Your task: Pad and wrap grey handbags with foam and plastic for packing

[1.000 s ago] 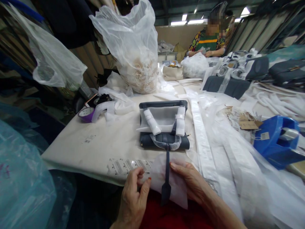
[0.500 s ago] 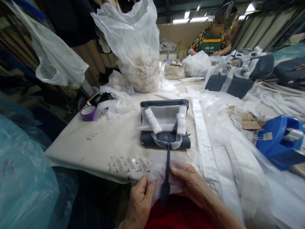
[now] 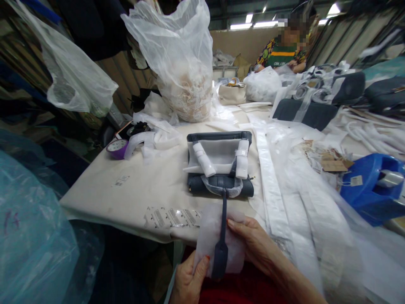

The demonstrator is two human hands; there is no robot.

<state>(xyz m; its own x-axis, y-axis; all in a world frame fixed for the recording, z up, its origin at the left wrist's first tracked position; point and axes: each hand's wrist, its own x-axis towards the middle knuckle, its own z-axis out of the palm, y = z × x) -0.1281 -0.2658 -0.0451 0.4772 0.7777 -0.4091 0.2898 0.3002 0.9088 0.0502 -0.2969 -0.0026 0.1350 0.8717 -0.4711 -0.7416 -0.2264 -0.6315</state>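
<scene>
One strap point(image 3: 223, 221) crosses sheet point(image 3: 207, 230); handbag point(image 3: 205, 185) ahead; tape point(image 3: 118, 149) left; blue dispenser point(image 3: 368, 192) right

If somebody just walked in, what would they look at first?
Probably the huge cloudy plastic bag towering at the far side of the table. Next, the dark handbag mid-table, its strap lying over a white sheet held by the left hand and right hand. The bright blue object at the right edge stands out too.

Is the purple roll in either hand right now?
No, the purple roll sits at the left edge of the table, while the left hand and right hand hold the white sheet.
</scene>
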